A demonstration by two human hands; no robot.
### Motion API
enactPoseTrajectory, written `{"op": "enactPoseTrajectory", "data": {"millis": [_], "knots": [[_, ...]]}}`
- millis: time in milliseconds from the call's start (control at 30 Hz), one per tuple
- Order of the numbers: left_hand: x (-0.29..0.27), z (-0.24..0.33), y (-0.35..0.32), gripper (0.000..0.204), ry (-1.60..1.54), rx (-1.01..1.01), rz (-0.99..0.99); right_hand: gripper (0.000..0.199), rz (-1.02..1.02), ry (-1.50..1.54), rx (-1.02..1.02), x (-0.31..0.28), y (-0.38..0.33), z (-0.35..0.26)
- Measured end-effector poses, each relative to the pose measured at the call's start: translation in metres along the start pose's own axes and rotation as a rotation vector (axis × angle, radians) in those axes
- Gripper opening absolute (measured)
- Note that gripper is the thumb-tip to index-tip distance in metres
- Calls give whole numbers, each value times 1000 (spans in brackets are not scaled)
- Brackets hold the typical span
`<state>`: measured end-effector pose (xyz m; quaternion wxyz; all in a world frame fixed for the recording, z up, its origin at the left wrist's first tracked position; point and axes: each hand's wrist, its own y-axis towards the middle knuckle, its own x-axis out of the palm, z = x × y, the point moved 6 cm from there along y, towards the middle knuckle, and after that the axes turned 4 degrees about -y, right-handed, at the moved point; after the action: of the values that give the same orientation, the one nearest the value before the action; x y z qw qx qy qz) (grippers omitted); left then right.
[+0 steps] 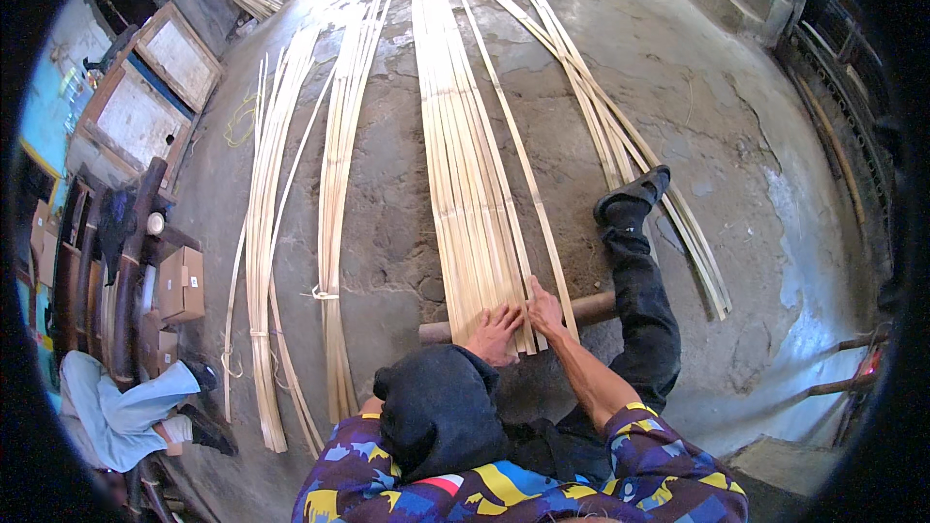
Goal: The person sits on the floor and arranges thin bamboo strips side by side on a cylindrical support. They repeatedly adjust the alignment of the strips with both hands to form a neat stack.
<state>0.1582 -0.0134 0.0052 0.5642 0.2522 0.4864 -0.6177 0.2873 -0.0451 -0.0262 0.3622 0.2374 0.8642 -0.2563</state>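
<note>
Presently, the left hand (pixel 494 334) lies palm down on the near end of a row of pale wooden strips (pixel 470 184), its fingers moderately spread and laid flat across several of them. The right hand (pixel 545 308) is at the row's right edge, one digit extended forward and the others bent; whether they close on a strip cannot be told from this view. The row runs lengthwise over the floor (pixel 392 194) ahead of the person, its near end across a round pole (pixel 593 308). One separate strip (pixel 536 199) lies just to its right. To the left lie a larger tied bundle (pixel 274 203) and a slimmer tied bundle (pixel 341 165); to the right, the person's dark shoe (pixel 630 192) is at some crossed strips (pixel 572 63)
</note>
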Motion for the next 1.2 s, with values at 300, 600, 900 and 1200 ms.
{"op": "enactPoseTrajectory", "data": {"millis": [300,600,900,1200], "knots": [[-1,1,-3,102,-48,2,-35,63,-131,-105,55,14,4,12],[-1,0,-4,94,-60,-32,38,62,55,152,103,-3,0,10],[5,-4,-5,97,26,30,112,37,407,390,-133,-63,6,-62],[5,-5,-6,89,15,18,75,38,155,409,74,8,16,-32]]}}
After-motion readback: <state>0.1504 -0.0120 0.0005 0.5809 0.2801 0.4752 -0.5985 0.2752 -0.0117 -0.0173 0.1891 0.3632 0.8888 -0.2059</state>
